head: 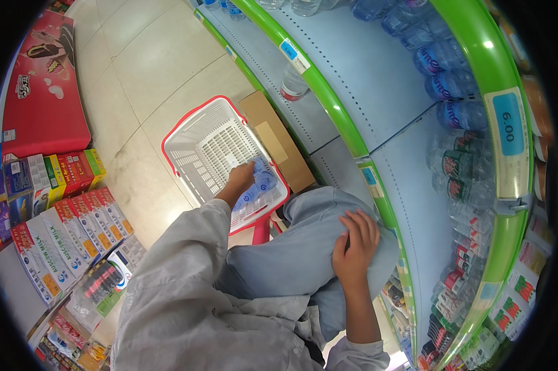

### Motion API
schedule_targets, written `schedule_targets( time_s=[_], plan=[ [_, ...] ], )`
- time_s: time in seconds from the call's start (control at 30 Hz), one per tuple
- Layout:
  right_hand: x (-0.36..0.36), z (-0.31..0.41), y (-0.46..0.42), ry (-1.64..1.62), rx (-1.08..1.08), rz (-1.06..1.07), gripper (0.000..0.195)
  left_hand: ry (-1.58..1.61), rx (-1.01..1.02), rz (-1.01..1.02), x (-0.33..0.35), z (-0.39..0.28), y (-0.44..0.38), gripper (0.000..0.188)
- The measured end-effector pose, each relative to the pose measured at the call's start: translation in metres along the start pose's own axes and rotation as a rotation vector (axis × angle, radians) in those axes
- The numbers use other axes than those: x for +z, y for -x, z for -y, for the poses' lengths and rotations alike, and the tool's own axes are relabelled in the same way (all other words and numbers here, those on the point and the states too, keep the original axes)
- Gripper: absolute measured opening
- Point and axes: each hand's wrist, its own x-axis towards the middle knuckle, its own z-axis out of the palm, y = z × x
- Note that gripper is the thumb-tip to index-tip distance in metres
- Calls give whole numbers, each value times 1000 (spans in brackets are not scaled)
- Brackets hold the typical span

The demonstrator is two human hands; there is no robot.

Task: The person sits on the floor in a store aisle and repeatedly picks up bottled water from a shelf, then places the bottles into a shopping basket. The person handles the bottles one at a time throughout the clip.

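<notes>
A white plastic shopping basket (185,134) with a red rim and red handles stands on the floor before me. Several bottles with blue caps (262,182) lie or stand along its right side. My left hand (242,179) is inside the basket beside these bottles, its fingers curled; whether they grip one is hidden. On my bent knee, in blue jeans, rests my right hand (357,241), fingers a little apart, with nothing seen in it. A cardboard box (279,141) stands between the basket and the shelf. One clear bottle with a red-and-white label (293,83) stands on the lower shelf.
Green-edged shelves (334,109) curve along the right, with rows of drink bottles (460,162) at the back of the upper one. At left are stacked milk cartons (56,246), other packaged goods and a red chest-like unit (47,106). Pale floor tiles (135,79) run between.
</notes>
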Motion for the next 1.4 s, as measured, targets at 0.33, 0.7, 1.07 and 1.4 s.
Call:
schedule_targets(
  time_s=[0.33,0.7,1.07,1.4],
  plan=[
    [2,-5,8,-3,-30,-44,28,242,-62,-67,8,33,56,53],
    [-76,-42,-68,53,97,-232,36,757,-342,-320,55,113,185,21],
    [-164,-76,-216,753,375,37,42,590,-378,-306,76,88,200,37],
    [-150,-195,-295,831,377,-153,44,574,-418,-312,71,85,203,32]
  ],
)
